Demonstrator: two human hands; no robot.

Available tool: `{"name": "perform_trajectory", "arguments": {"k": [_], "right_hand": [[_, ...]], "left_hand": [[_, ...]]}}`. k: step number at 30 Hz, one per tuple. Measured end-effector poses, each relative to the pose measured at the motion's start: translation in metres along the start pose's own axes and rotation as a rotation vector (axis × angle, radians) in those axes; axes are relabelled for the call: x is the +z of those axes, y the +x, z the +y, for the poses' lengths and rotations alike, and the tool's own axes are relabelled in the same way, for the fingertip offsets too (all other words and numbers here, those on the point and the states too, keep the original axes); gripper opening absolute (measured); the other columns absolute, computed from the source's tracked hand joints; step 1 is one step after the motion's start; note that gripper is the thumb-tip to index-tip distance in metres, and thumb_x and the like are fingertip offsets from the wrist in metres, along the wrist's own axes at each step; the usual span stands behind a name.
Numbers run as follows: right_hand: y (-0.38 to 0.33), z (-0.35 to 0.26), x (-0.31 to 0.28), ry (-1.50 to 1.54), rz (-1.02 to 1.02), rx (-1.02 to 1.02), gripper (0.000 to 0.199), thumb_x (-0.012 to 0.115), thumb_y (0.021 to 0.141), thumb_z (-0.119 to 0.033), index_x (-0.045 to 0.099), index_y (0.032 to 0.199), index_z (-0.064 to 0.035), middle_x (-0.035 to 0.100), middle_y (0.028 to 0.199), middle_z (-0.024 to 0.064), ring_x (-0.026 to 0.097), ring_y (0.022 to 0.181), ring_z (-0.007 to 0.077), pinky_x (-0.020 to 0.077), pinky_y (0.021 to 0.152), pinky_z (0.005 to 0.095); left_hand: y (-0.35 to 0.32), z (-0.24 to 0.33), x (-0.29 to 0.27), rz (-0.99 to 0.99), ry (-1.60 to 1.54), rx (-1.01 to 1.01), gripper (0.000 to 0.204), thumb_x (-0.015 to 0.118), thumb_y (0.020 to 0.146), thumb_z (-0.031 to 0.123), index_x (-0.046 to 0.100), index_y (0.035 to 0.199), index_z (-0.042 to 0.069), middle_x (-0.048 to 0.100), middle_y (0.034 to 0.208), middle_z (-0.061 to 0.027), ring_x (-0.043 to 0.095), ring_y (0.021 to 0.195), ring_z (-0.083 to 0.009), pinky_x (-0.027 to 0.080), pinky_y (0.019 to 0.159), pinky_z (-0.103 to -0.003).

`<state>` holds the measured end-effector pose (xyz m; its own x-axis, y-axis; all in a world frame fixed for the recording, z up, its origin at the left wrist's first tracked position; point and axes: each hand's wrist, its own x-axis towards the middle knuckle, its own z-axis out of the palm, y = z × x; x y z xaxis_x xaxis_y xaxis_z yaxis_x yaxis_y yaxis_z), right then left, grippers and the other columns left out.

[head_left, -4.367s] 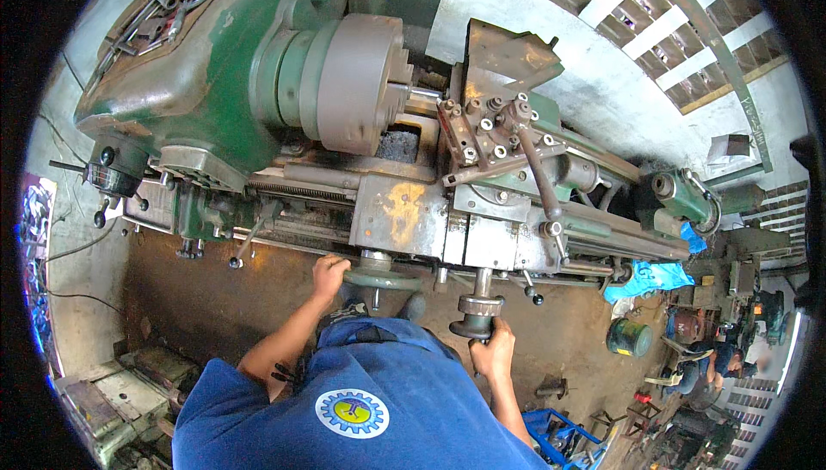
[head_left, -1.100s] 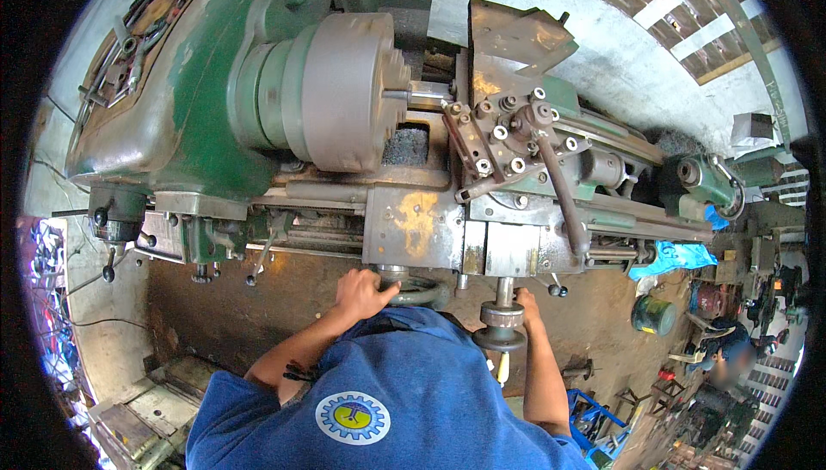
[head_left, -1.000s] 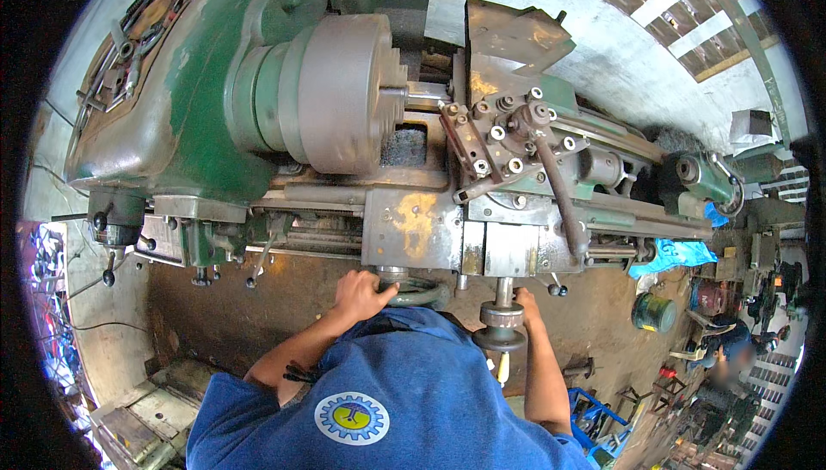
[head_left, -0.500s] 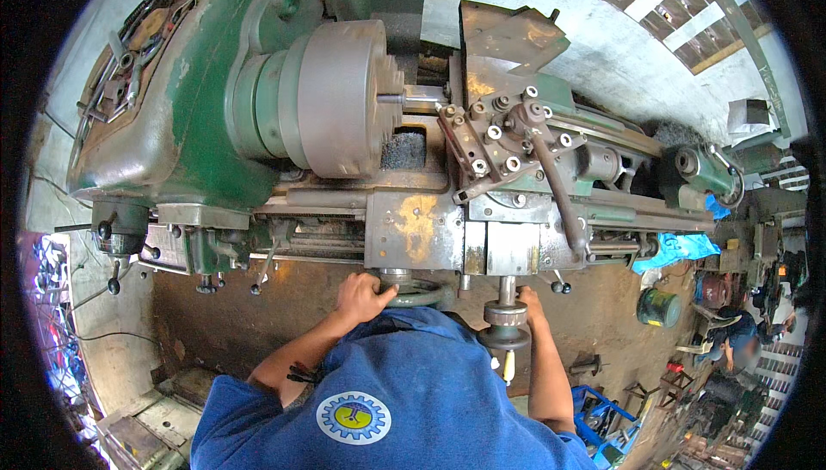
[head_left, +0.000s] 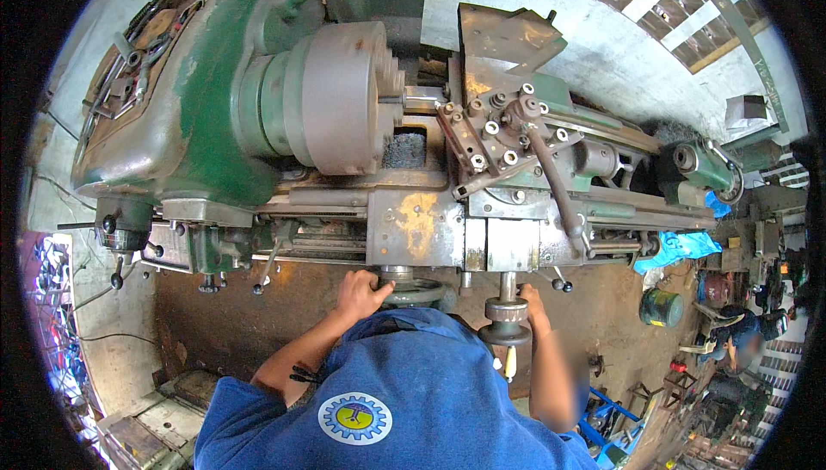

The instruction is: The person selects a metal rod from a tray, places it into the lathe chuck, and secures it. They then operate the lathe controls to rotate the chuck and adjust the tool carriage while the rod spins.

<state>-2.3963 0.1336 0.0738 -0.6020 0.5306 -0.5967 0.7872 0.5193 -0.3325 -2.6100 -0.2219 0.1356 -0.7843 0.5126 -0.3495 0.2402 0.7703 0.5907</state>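
Note:
In front of me stands a green metal lathe with a large grey chuck (head_left: 340, 100). A slim metal workpiece (head_left: 391, 100) sticks out of the chuck toward the tool post (head_left: 525, 110), where several bolts and a long lever show. My left hand (head_left: 360, 295) is closed around the rim of the carriage handwheel (head_left: 417, 292), thumb on top. My right hand (head_left: 534, 305) lies against the right side of the cross-slide handwheel (head_left: 506, 310), its fingers curled and partly hidden. A pale handle (head_left: 510, 363) hangs below this wheel.
Hand tools (head_left: 133, 61) lie on the headstock at the left. Control levers (head_left: 267, 268) jut from the lathe's front. The tailstock (head_left: 705, 169) and a blue sheet (head_left: 680, 249) are at the right. Farther right are a green bucket (head_left: 661, 307) and another person (head_left: 736, 337) bent low.
The chuck jaws show a different outline at the chuck's face, so the chuck appears to be turning. Both hands keep their places; the whole view has shifted slightly.

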Motion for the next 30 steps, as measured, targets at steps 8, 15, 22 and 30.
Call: {"name": "perform_trajectory", "arguments": {"k": [8, 15, 22, 30], "right_hand": [[0.002, -0.001, 0.002, -0.042, 0.063, 0.033, 0.037, 0.068, 0.077, -0.03, 0.069, 0.099, -0.0002, 0.065, 0.099, 0.0272, 0.063, 0.099, 0.0402, 0.0507, 0.087, 0.0446], [-0.003, -0.002, 0.001, 0.047, 0.1, -0.038, 0.033, 0.067, 0.077, -0.027, 0.069, 0.095, 0.0009, 0.064, 0.097, 0.0279, 0.062, 0.098, 0.0403, 0.0507, 0.085, 0.0447], [0.001, 0.006, 0.008, 0.006, 0.166, -0.142, 0.034, 0.067, 0.077, -0.027, 0.068, 0.091, 0.0042, 0.064, 0.094, 0.0283, 0.062, 0.096, 0.0427, 0.0505, 0.084, 0.046], [0.01, 0.018, 0.014, 0.02, 0.131, -0.13, 0.034, 0.062, 0.08, -0.024, 0.063, 0.095, 0.0065, 0.063, 0.094, 0.0331, 0.061, 0.095, 0.0473, 0.0499, 0.083, 0.0491]], "left_hand": [[0.001, -0.007, 0.006, 0.193, -0.02, 0.148, 0.051, 0.069, 0.075, 0.041, 0.054, 0.055, -0.004, 0.055, 0.064, -0.026, 0.056, 0.065, -0.0436, 0.044, 0.062, -0.05], [0.003, -0.019, 0.01, 0.146, -0.065, 0.15, 0.049, 0.068, 0.075, 0.04, 0.054, 0.056, -0.004, 0.055, 0.065, -0.0263, 0.056, 0.067, -0.0436, 0.043, 0.063, -0.05], [0.004, -0.025, 0.016, 0.271, -0.12, 0.183, 0.048, 0.067, 0.075, 0.038, 0.054, 0.057, -0.005, 0.053, 0.062, -0.0259, 0.056, 0.065, -0.0415, 0.041, 0.06, -0.048], [0.004, -0.026, 0.014, 0.315, -0.172, 0.224, 0.05, 0.066, 0.075, 0.036, 0.046, 0.054, -0.005, 0.046, 0.057, -0.0249, 0.051, 0.057, -0.0396, 0.037, 0.055, -0.046]]}}
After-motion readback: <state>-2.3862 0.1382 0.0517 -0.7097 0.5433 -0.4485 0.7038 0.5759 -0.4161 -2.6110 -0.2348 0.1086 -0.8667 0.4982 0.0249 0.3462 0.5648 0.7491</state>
